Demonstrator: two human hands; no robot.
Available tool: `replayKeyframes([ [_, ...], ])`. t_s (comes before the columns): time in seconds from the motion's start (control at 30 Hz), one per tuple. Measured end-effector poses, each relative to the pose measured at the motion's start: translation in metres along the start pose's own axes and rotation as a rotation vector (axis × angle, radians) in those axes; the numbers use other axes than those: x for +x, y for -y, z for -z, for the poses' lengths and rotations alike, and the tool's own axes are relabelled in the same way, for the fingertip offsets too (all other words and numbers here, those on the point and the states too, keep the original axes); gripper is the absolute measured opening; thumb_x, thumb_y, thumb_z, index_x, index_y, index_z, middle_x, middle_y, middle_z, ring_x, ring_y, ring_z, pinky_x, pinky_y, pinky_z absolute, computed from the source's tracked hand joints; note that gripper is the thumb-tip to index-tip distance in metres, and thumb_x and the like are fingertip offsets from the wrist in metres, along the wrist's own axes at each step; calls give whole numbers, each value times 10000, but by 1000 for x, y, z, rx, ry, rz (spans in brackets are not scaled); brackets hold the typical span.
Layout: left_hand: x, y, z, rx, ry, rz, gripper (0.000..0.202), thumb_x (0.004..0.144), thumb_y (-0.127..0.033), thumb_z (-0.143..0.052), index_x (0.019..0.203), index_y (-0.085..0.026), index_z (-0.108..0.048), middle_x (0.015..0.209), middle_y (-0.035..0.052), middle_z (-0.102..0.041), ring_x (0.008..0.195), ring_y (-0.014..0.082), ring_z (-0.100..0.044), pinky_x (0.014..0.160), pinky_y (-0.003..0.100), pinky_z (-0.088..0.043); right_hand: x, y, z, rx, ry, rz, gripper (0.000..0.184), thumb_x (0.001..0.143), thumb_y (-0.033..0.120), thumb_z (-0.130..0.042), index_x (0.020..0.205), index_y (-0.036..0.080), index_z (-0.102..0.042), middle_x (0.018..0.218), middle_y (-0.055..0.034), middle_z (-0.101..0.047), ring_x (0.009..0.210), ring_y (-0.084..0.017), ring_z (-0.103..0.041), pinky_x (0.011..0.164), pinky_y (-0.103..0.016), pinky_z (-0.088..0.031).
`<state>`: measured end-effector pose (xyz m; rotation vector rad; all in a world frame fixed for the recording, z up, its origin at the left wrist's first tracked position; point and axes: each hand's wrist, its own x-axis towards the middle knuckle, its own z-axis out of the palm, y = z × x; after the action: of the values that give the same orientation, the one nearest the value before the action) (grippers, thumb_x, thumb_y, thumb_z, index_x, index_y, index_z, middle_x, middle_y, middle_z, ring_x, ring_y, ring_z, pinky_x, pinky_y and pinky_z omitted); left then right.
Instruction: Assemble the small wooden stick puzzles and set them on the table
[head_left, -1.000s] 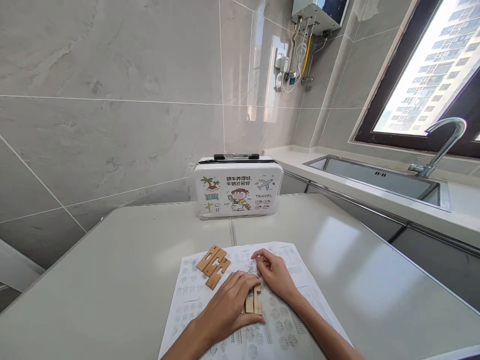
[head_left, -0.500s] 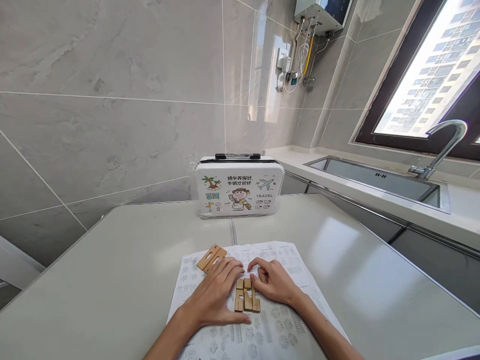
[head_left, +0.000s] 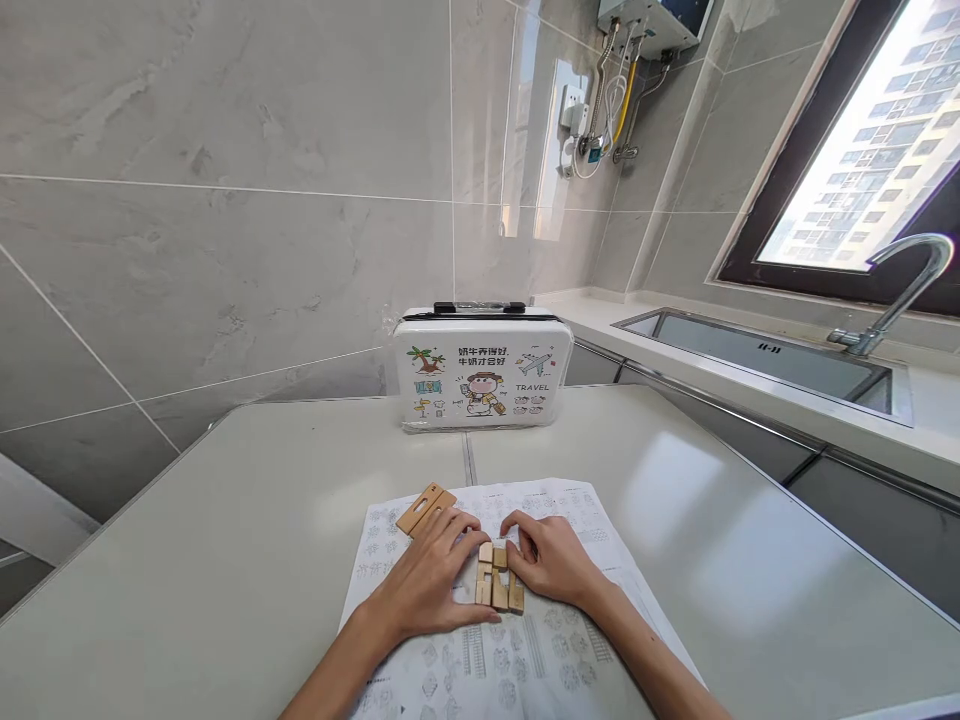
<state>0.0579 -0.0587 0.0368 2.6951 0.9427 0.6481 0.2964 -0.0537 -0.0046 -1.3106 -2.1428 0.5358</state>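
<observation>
Several notched wooden puzzle pieces [head_left: 500, 585] stand side by side in a small cluster on a printed instruction sheet [head_left: 499, 655]. My left hand [head_left: 431, 575] curves around the cluster's left side, fingertips at the far end and thumb along the near end. On the right, my right hand [head_left: 551, 560] has its fingers curled, and its thumb presses at the cluster's upper right side. Part of the right-hand piece is covered by that thumb. Flat, slotted wooden pieces [head_left: 421, 508] lie at the sheet's upper left, partly hidden behind my left fingers.
A white cartoon-printed case [head_left: 484, 375] with a black handle stands at the back of the white table [head_left: 247, 540]. Beyond the right table edge is a counter with a sink [head_left: 757, 350] and a curved faucet [head_left: 892, 295]. A tiled wall [head_left: 225, 270] rises behind.
The clustered pieces sit closer between my hands, and the left thumb has come up against their near end. The view has shifted slightly.
</observation>
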Motion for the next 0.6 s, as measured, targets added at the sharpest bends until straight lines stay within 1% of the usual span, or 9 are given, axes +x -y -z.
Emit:
replayKeyframes([
  [0.17,2,-3,1,-25,-32,-14,710,719,-572,-892,1255,-223,-584,1190,104,-663,1083,304,-619,919,456,-541,3,-5,-3,-17,-50,-56,124,911,252,-566,988,242,-663,558,71,-593,528,-151,-599,612,-245,-350],
  [0.3,2,-5,-1,-46,-76,-28,707,717,-564,-894,1255,-224,-587,1169,96,-674,1057,293,-641,920,442,-542,2,-1,-1,1,-21,-61,143,908,293,-591,1022,245,-663,536,82,-566,520,-155,-591,623,-248,-356],
  [0.47,2,-6,-1,-40,-96,-34,661,756,-588,-854,1230,-219,-578,1108,92,-681,1016,292,-650,904,442,-535,0,3,5,44,18,-48,189,872,229,-584,1042,246,-663,539,91,-557,524,-150,-583,639,-246,-377],
  [0.6,3,-6,-1,-32,-97,-21,644,786,-617,-818,1234,-224,-574,1088,94,-684,988,291,-660,868,425,-537,2,1,3,61,-10,-75,202,860,212,-586,1045,248,-658,553,86,-576,538,-154,-590,622,-246,-368],
])
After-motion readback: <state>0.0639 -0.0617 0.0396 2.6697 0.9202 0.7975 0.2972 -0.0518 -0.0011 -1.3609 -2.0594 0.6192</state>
